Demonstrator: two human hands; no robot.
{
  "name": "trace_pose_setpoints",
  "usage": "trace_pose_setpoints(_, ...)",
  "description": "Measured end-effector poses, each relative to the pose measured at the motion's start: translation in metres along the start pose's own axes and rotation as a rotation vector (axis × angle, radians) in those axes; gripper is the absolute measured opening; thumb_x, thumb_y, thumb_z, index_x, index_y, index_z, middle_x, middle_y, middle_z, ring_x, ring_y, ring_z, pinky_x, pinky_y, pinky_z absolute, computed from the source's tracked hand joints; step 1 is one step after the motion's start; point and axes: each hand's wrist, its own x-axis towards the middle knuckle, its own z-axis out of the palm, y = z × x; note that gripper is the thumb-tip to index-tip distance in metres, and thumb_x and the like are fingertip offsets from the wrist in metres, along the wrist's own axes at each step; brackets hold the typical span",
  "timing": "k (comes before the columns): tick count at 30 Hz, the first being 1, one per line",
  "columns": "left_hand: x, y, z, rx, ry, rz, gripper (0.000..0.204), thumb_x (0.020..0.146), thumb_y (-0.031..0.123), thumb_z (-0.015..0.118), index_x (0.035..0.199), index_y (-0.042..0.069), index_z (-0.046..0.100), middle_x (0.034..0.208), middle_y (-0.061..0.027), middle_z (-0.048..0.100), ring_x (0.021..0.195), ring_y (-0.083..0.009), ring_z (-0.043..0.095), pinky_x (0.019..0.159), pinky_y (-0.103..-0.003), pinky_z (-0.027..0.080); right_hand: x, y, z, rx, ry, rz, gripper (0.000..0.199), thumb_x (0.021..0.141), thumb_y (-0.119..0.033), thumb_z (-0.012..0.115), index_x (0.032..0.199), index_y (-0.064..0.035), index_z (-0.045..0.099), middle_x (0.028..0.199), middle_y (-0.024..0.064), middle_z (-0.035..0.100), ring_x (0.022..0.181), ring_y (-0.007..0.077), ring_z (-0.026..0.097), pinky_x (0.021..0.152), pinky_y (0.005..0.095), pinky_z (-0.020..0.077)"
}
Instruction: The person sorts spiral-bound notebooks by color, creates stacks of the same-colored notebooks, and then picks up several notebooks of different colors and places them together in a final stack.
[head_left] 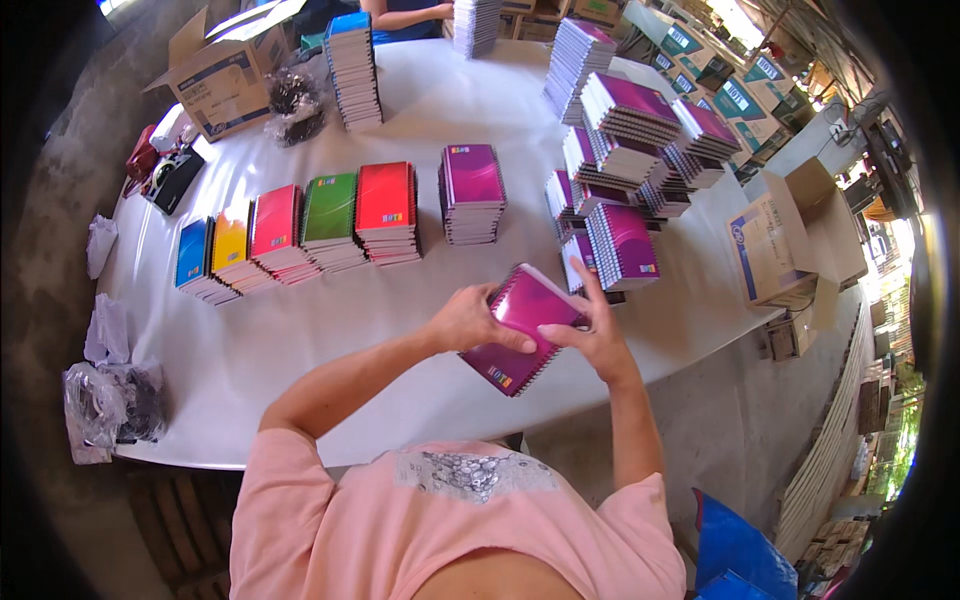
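Note:
Between my hands, above the table's near side, is a small pile of purple spiral notebooks, held tilted. My left hand grips its left edge, the thumb lying across the top cover. On the right edge, my right hand presses its thumb on the cover while its index finger points up and away. How many notebooks I hold cannot be made out. Just beyond stands a neat purple notebook stack. Right of it are several heaped purple notebook stacks, close to my right fingertips.
A row of blue, yellow, pink, green and red notebook stacks stands on the white table. Open cartons flank it. Plastic wrap lies at left. Another person's arm shows at the far edge.

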Motion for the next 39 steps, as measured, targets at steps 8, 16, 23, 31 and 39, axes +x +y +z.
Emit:
trace_pose_setpoints(8,0.066,0.110,-0.003,-0.505,-0.294,-0.124,0.100,0.065,0.033,0.074,0.137,0.005,0.010,0.119,-0.0156,0.046,0.111,-0.0263,0.046,0.092,-0.044,0.037,-0.002,-0.037,-0.093,0.499,0.577,-0.116,0.066,0.070,-0.014,0.068,0.128,-0.0109,0.035,0.111,0.0104,0.053,0.096,0.0237,0.057,0.076,0.0381,0.0521)
trace_pose_setpoints(16,0.132,0.114,0.050,-0.778,0.161,-0.148,0.089,0.066,0.026,0.068,0.130,0.000,0.011,0.104,-0.0224,0.046,0.086,-0.0268,0.057,0.076,-0.038,0.048,0.028,-0.017,-0.147,0.358,0.604,0.060,0.046,0.069,-0.040,0.068,0.106,-0.0167,0.054,0.099,0.0020,0.057,0.090,0.0172,0.054,0.075,0.0363,0.0464)
trace_pose_setpoints(23,0.155,0.095,0.058,-0.731,0.206,-0.173,0.085,0.066,0.026,0.069,0.128,-0.002,0.018,0.095,-0.0169,0.050,0.080,-0.0230,0.059,0.070,-0.035,0.050,0.040,0.002,-0.155,0.128,0.646,0.102,0.056,0.071,-0.042,0.066,0.115,-0.0101,0.052,0.112,0.0036,0.055,0.108,0.0163,0.044,0.095,0.0361,0.0261)
trace_pose_setpoints(31,0.164,0.088,0.070,-0.717,0.319,-0.214,0.084,0.064,0.029,0.071,0.124,-0.001,0.021,0.098,-0.0155,0.050,0.080,-0.0217,0.059,0.071,-0.034,0.051,0.055,0.044,-0.171,0.127,0.549,0.072,0.060,0.074,-0.041,0.065,0.119,-0.0047,0.050,0.119,0.0081,0.051,0.116,0.0200,0.040,0.101,0.0363,0.0217)
trace_pose_setpoints(39,0.168,0.075,0.068,-0.703,0.367,-0.385,0.103,0.057,0.037,0.072,0.131,0.001,0.010,0.125,-0.0251,0.037,0.114,-0.0331,0.043,0.091,-0.045,0.038,0.067,0.059,-0.172,0.231,0.489,0.093,0.052,0.077,-0.044,0.061,0.117,-0.0113,0.054,0.114,0.0035,0.056,0.109,0.0173,0.047,0.096,0.0324,0.0297)
